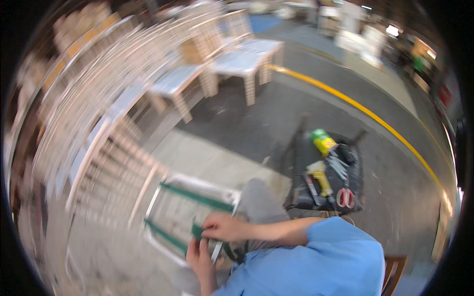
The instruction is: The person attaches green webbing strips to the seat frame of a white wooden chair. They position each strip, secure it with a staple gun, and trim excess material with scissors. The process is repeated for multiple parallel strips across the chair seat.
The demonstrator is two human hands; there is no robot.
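Observation:
Both hands are close together above a chair seat frame [157, 202], a light frame with dark green straps [200, 196] running across it. My right hand [226, 227] is closed, pinching a short dark green strap end [197, 231]. Just below it, my left hand [199, 257] grips the lower part of the same green strap between thumb and fingers. Motion blur hides how the strap end joins the frame. The chair's slatted wooden back [118, 170] reaches out to the left.
Rows of pale wooden chairs [242, 59] with light seats stand at the left and back. At my right, a black padded stool [302, 190] bears red-handled scissors [345, 198], a yellow-green can [323, 141], a yellow-handled tool [323, 183] and gloves [337, 164]. A yellow line [345, 98] crosses the floor.

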